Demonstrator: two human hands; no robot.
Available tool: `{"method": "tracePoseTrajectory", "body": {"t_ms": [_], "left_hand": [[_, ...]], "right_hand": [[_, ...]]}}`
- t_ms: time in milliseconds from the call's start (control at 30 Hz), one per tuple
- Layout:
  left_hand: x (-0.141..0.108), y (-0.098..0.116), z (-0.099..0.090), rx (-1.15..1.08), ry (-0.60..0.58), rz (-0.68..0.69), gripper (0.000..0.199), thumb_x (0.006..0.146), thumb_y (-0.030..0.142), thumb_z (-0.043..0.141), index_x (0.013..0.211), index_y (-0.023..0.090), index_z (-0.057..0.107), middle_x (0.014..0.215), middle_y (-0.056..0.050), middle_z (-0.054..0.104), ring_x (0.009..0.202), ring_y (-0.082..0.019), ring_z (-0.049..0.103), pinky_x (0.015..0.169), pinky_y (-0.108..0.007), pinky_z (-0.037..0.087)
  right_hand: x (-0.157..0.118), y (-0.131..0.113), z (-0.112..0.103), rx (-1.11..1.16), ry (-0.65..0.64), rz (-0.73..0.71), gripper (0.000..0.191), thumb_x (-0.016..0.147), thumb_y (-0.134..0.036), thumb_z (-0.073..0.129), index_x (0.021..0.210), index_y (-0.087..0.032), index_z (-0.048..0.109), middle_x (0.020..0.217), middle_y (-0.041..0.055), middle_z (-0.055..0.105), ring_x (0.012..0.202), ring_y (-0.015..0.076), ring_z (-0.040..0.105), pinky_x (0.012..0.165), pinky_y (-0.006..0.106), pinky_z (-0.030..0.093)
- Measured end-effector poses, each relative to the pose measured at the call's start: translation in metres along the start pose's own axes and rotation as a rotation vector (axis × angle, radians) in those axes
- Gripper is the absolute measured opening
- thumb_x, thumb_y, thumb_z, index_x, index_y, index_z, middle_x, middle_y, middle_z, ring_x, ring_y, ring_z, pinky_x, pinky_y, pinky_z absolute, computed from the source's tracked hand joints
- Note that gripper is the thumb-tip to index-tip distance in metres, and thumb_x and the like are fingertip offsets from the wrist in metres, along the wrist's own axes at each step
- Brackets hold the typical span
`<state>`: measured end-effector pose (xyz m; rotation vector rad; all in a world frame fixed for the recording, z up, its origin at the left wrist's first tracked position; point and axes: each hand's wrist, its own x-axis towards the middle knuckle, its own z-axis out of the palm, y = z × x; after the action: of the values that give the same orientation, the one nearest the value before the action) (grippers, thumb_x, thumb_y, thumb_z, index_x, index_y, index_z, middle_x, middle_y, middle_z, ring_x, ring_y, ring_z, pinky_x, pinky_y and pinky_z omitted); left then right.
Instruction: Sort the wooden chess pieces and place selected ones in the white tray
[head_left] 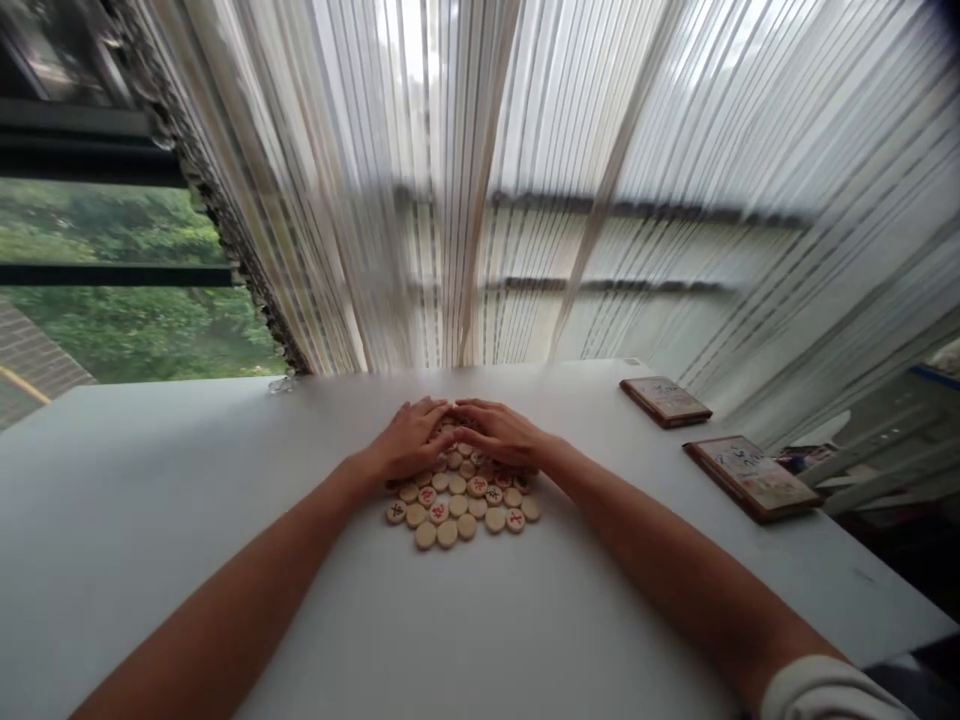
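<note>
Several round wooden pieces (457,506) lie in a cluster on the white table, some plain and some marked with red or black characters. My left hand (411,440) rests over the far left part of the cluster, palm down with its fingers stretched out. Over the far right part lies my right hand (501,434), also palm down with extended fingers. The fingertips of both hands meet or nearly meet at the far side. Pieces show between the hands and on the near side; those under the palms are hidden.
Two flat brown-edged boxes or books, one farther back (666,400) and one nearer (752,477), lie along the right side of the white table (360,620). A striped string curtain (465,200) hangs behind the table's far edge. A small clear object (282,385) sits at the far left edge.
</note>
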<state>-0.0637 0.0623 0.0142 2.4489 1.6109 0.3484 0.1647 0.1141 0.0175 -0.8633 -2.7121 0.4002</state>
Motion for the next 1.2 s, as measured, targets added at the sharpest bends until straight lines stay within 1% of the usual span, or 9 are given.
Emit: {"method": "tracePoseTrajectory", "body": {"t_ms": [167, 233, 333, 433, 700, 900, 1033, 1100, 1200], "left_hand": [[-0.025, 0.02, 0.001, 0.02, -0.027, -0.018, 0.076, 0.104, 0.065, 0.036, 0.164, 0.02, 0.038, 0.174, -0.015, 0.033, 0.162, -0.037, 0.026, 0.13, -0.063, 0.018], [-0.04, 0.027, 0.005, 0.033, -0.03, -0.038, 0.081, 0.102, 0.067, 0.041, 0.166, 0.018, 0.035, 0.176, -0.018, 0.026, 0.163, -0.04, 0.019, 0.129, -0.066, 0.015], [-0.06, 0.033, 0.013, 0.082, 0.014, -0.076, 0.073, 0.105, 0.059, 0.039, 0.166, 0.018, 0.036, 0.176, -0.017, 0.025, 0.165, -0.037, 0.014, 0.13, -0.064, 0.011], [-0.071, 0.031, 0.018, 0.098, 0.077, -0.116, 0.068, 0.106, 0.053, 0.038, 0.163, 0.016, 0.04, 0.175, -0.018, 0.028, 0.164, -0.037, 0.017, 0.131, -0.062, 0.014], [-0.074, 0.029, 0.021, 0.046, 0.206, -0.11, 0.057, 0.107, 0.042, 0.04, 0.153, 0.011, 0.05, 0.166, -0.021, 0.041, 0.16, -0.038, 0.027, 0.132, -0.057, 0.022], [-0.076, 0.032, 0.016, 0.062, 0.206, -0.091, 0.058, 0.107, 0.041, 0.037, 0.152, 0.008, 0.053, 0.163, -0.022, 0.044, 0.16, -0.039, 0.028, 0.131, -0.059, 0.022], [-0.091, 0.058, 0.018, 0.103, 0.139, -0.153, 0.077, 0.102, 0.06, 0.045, 0.161, 0.011, 0.043, 0.17, -0.024, 0.036, 0.162, -0.044, 0.021, 0.127, -0.072, 0.017], [-0.101, 0.074, 0.022, 0.135, 0.074, -0.131, 0.106, 0.088, 0.079, 0.056, 0.166, 0.011, 0.035, 0.171, -0.026, 0.031, 0.16, -0.052, 0.019, 0.123, -0.081, 0.011], [-0.11, 0.088, 0.029, 0.174, 0.033, -0.136, 0.119, 0.078, 0.084, 0.064, 0.168, 0.013, 0.032, 0.175, -0.025, 0.022, 0.16, -0.055, 0.016, 0.121, -0.083, 0.006]], "right_hand": [[-0.028, 0.004, -0.01, -0.03, 0.02, 0.092, 0.09, 0.098, -0.081, 0.041, 0.162, -0.019, 0.044, 0.166, 0.0223, 0.043, 0.152, 0.0435, 0.041, 0.121, 0.067, 0.032], [-0.045, -0.004, -0.009, -0.052, 0.034, 0.1, 0.091, 0.096, -0.08, 0.047, 0.161, -0.016, 0.045, 0.166, 0.0257, 0.042, 0.155, 0.0491, 0.034, 0.121, 0.075, 0.024], [-0.067, -0.026, -0.003, -0.081, 0.086, 0.01, 0.066, 0.104, -0.063, 0.05, 0.158, -0.025, 0.051, 0.169, 0.0151, 0.041, 0.158, 0.0386, 0.031, 0.127, 0.063, 0.02], [-0.081, -0.047, 0.006, -0.1, 0.155, -0.17, 0.037, 0.109, -0.045, 0.049, 0.131, -0.027, 0.072, 0.137, 0.0129, 0.069, 0.127, 0.031, 0.061, 0.114, 0.053, 0.04], [-0.118, -0.03, 0.004, -0.094, 0.229, -0.111, 0.024, 0.107, -0.027, 0.052, 0.113, -0.021, 0.074, 0.111, 0.0138, 0.072, 0.101, 0.0291, 0.065, 0.091, 0.049, 0.053], [-0.161, -0.015, 0.005, -0.037, 0.299, -0.021, 0.027, 0.108, -0.022, 0.047, 0.125, -0.025, 0.068, 0.112, 0.0118, 0.071, 0.104, 0.025, 0.068, 0.09, 0.042, 0.061], [-0.168, -0.02, 0.011, -0.057, 0.28, 0.104, 0.062, 0.105, -0.042, 0.057, 0.161, -0.023, 0.038, 0.155, 0.0205, 0.05, 0.145, 0.0349, 0.049, 0.115, 0.057, 0.048], [-0.162, -0.023, 0.013, -0.085, 0.157, 0.186, 0.097, 0.094, -0.063, 0.066, 0.17, -0.023, 0.019, 0.172, 0.0214, 0.028, 0.16, 0.0414, 0.025, 0.124, 0.065, 0.035], [-0.142, -0.023, 0.013, -0.12, -0.011, 0.259, 0.127, 0.076, -0.081, 0.073, 0.172, -0.023, 0.011, 0.179, 0.0188, 0.009, 0.164, 0.0452, 0.002, 0.129, 0.068, 0.018]]}}
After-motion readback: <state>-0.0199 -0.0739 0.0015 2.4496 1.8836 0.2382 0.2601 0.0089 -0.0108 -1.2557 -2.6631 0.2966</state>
